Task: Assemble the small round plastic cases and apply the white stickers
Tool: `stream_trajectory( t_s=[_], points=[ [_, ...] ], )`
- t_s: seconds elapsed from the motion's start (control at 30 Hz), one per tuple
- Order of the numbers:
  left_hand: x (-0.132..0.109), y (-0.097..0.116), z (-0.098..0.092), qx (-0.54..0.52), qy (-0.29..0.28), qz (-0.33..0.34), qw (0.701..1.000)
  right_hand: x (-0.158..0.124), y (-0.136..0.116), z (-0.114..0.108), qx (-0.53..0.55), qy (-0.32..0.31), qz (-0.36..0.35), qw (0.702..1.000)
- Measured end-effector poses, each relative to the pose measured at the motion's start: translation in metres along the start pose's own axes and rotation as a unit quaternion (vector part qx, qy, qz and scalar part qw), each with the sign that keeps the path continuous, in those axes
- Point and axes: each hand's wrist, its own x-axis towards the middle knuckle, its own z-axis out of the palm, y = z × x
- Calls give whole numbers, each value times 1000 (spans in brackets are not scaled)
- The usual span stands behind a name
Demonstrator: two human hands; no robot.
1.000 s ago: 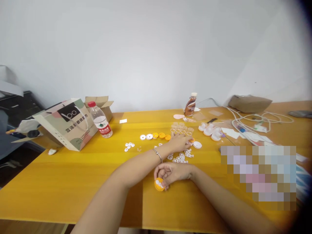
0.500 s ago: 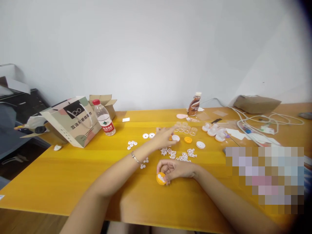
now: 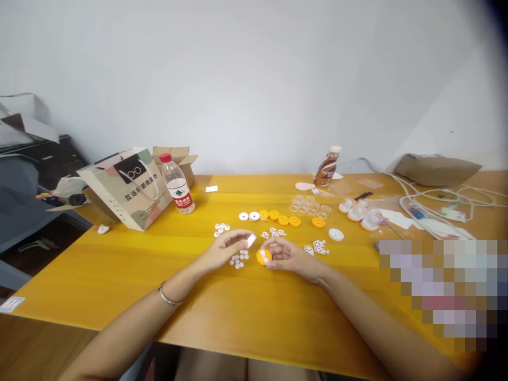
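My left hand (image 3: 230,247) pinches a white round part (image 3: 251,241), tilted so its side faces me. Close to it, my right hand (image 3: 288,259) grips a round orange part (image 3: 263,257) by its edge, with small white pieces lying in it. The two parts are apart. Small white discs (image 3: 239,259) lie on the table just below my left fingers. White openwork pieces (image 3: 273,233) lie behind my right hand, partly hidden by it, and more openwork pieces (image 3: 318,247) are to its right.
Behind my hands runs a row of white rings (image 3: 254,216) and orange rings (image 3: 283,220). Clear plastic cups (image 3: 309,204) stand beyond. A water bottle (image 3: 178,188) and paper bag (image 3: 135,196) are left; a brown drink bottle (image 3: 327,168) and white cables (image 3: 413,196) are right.
My left hand has drawn back toward me from the row of rings, bringing the white round part. My right hand has moved up the table a little with the orange part.
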Motion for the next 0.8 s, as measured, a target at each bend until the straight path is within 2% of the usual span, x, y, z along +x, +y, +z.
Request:
stream_trajectory(
  t_s=[0.17,0.3,0.43,0.6,0.8],
  points=[
    [2,-12,6,-93,-11,-44,995,2,4,2,-12,61,-24,998],
    [1,-20,5,-132,-21,-55,990,3,3,6,-29,96,-39,994],
    [1,-17,4,-91,-14,-44,995,5,3,11,-42,127,-66,989],
    [3,-16,13,-41,50,-44,997,8,9,15,-68,158,-105,980],
    [-3,-10,26,93,91,17,991,10,16,16,-131,167,-141,967]
  ],
)
